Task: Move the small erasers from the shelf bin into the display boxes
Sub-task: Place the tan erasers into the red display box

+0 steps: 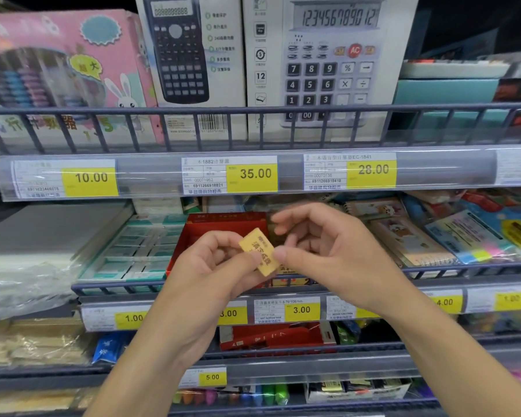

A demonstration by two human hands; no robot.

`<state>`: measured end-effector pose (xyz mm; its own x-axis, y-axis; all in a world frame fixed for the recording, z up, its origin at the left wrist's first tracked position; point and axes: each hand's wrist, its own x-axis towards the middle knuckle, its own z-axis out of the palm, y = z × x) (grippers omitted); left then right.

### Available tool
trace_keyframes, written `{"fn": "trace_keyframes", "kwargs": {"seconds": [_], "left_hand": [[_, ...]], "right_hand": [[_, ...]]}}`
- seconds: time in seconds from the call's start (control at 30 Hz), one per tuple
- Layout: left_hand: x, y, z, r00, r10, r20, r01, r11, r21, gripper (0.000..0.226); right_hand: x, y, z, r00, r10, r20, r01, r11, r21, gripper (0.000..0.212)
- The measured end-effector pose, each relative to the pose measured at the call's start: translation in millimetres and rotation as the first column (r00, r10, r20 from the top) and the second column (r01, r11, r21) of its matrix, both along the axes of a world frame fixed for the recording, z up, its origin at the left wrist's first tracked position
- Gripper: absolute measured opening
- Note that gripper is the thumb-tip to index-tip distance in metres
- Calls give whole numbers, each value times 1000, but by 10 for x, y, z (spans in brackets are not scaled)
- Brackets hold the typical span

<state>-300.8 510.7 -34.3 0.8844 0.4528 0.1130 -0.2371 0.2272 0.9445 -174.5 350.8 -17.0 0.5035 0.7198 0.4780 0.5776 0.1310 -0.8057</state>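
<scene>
You are holding one small yellow eraser in front of the shelf, in the air between both hands. Your left hand is pinching its lower edge with curled fingers. Your right hand is curling loosely beside it, its thumb touching the eraser's right edge; whether that hand is truly gripping, I cannot tell. Just behind your hands, the red display box is sitting open on the middle shelf, behind a low wire rail. To place it well, keep the pinch firm, lift over the rail, and lay the eraser flat inside the box. Farther up, calculator boxes are standing.
</scene>
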Motion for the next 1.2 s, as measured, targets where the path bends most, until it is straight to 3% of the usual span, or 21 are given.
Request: {"fn": "trace_keyframes", "kwargs": {"seconds": [0.1,0.2,0.27,0.3,0.33,0.43,0.53,0.63,0.77,0.87,1.2], "left_hand": [[28,-20,-2,999,19,39,-18,999,-38,56],[47,-23,-33,999,2,49,-2,1000,2,61],[51,-26,-40,999,25,33,-29,993,115,55],[52,-19,-49,996,88,12,-88,965,248,49],[51,1,-65,984,178,6,-164,894,417,41],[45,39,-110,928,357,103,-291,525,800,21],[88,53,-207,915,395,76,-171,211,962,41],[124,45,-286,901,433,23,-56,64,996,57],[166,64,-391,889,437,136,-106,-93,990,51],[188,73,-431,891,411,192,-136,-162,977,50],[200,93,-468,892,376,252,-204,-162,965,48]], "right_hand": [[-98,2,-77,966,-68,248,95,991,-97,39],[-115,28,-111,901,-187,391,218,975,-35,37],[-61,7,-95,889,-223,400,257,966,-34,37],[-5,-17,-74,892,-240,384,280,959,-52,36],[71,-46,-54,898,-258,356,304,949,-79,34],[356,-107,-4,894,-323,310,399,888,-227,24],[626,-83,11,865,-367,342,477,812,-336,26],[799,44,0,853,-356,381,509,728,-459,29],[875,232,-54,836,-278,472,509,713,-483,30],[895,350,-99,813,-224,537,511,716,-475,30],[939,482,-154,825,-196,530,490,714,-500,25]]}}
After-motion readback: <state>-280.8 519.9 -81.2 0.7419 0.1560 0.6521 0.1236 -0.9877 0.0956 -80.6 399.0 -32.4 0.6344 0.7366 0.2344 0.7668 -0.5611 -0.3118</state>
